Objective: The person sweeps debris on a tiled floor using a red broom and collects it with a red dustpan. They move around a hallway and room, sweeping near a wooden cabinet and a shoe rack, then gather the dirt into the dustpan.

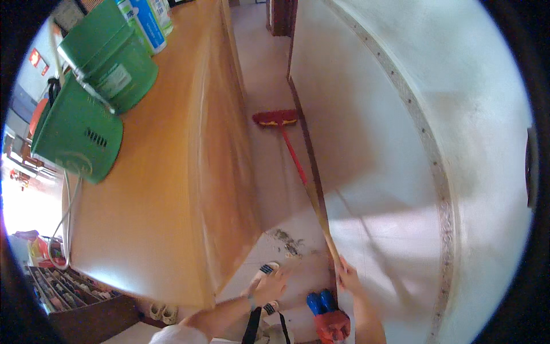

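Observation:
A long-handled broom (pixel 296 159) reaches up the narrow passage, its dark red head resting on the floor beside the tiled wall. My right hand (pixel 347 275) is closed around the lower end of its wooden handle. My left hand (pixel 270 285) holds nothing; its fingers are extended above my sandalled feet. A small pile of debris (pixel 288 243) lies on the pale floor between my feet and the broom head.
At left stands a wooden cabinet (pixel 154 206) with green plastic bins (pixel 81 129) and bottles (pixel 148 26) on top. The tiled wall (pixel 386 241) bounds the right side. Blue and red items (pixel 331 322) lie by the wall; a pair of shoes (pixel 163 313) sits lower left.

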The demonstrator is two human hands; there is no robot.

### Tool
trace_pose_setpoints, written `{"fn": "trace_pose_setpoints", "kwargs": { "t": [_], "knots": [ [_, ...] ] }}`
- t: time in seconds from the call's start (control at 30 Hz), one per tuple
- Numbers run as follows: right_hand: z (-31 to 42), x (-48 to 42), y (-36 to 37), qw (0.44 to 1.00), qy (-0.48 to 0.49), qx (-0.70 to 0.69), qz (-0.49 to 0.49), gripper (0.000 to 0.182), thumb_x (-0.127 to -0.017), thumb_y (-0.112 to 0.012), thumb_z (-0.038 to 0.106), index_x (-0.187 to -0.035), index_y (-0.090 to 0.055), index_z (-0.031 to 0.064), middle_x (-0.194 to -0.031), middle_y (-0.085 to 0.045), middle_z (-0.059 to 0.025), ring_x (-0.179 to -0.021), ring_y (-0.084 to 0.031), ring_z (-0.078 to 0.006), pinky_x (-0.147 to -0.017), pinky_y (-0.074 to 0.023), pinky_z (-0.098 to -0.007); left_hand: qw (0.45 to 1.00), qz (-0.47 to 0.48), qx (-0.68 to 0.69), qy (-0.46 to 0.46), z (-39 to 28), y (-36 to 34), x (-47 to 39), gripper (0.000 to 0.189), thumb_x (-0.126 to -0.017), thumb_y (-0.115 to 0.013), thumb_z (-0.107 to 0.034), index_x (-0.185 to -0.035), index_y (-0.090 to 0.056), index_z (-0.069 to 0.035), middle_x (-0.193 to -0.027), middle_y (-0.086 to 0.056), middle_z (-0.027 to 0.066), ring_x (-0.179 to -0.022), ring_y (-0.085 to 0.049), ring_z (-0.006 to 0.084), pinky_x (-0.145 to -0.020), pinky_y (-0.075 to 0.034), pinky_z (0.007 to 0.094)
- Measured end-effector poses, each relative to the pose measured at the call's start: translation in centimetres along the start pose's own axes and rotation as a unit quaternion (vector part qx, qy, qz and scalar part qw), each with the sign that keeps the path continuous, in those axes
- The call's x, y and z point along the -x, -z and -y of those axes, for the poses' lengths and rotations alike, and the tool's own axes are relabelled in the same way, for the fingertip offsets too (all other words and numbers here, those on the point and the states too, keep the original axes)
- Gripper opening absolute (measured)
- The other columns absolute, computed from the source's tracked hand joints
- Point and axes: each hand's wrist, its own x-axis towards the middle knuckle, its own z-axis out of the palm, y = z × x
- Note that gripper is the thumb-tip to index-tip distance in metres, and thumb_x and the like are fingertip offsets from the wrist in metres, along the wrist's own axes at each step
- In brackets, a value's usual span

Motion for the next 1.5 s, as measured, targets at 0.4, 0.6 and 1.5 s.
{"fn": "trace_pose_setpoints", "kwargs": {
  "t": [0.4,0.6,1.5],
  "knots": [
    [-8.9,44.9,-1.3,0.949,-0.202,-0.131,-0.205,0.040,-0.084,-0.046,0.026,-0.116,-0.046,0.0020,-0.101,-0.056,-0.0131,-0.093,-0.050,-0.0203,-0.078,-0.0389,-0.0271,0.920,0.098,0.053,-0.375,-15.8,-15.3,2.4,0.010,-0.062,-0.056,-0.013,-0.072,-0.058,-0.011,-0.074,-0.057,0.0059,-0.082,-0.052,0.0243,-0.074,-0.037,0.0400],
    [-6.4,39.3,-2.9,0.978,-0.120,0.000,-0.170,0.037,-0.085,-0.044,0.022,-0.114,-0.047,-0.0011,-0.103,-0.054,-0.0121,-0.097,-0.048,-0.0226,-0.083,-0.0371,-0.0274,0.945,0.090,-0.147,-0.278,-10.6,-9.6,-4.5,0.018,-0.063,-0.056,-0.013,-0.080,-0.055,-0.008,-0.080,-0.054,0.0094,-0.079,-0.050,0.0244,-0.069,-0.040,0.0368],
    [7.0,43.2,1.1,0.927,-0.301,-0.028,-0.222,0.040,-0.080,-0.053,0.010,-0.117,-0.043,0.0027,-0.088,-0.047,-0.0061,-0.073,-0.046,-0.0112,-0.061,-0.0368,-0.0222,0.933,0.165,0.025,-0.318,-17.1,-9.2,-4.1,0.010,-0.057,-0.059,-0.012,-0.063,-0.060,-0.004,-0.060,-0.056,0.0122,-0.065,-0.055,0.0314,-0.052,-0.043,0.0425]
  ]
}}
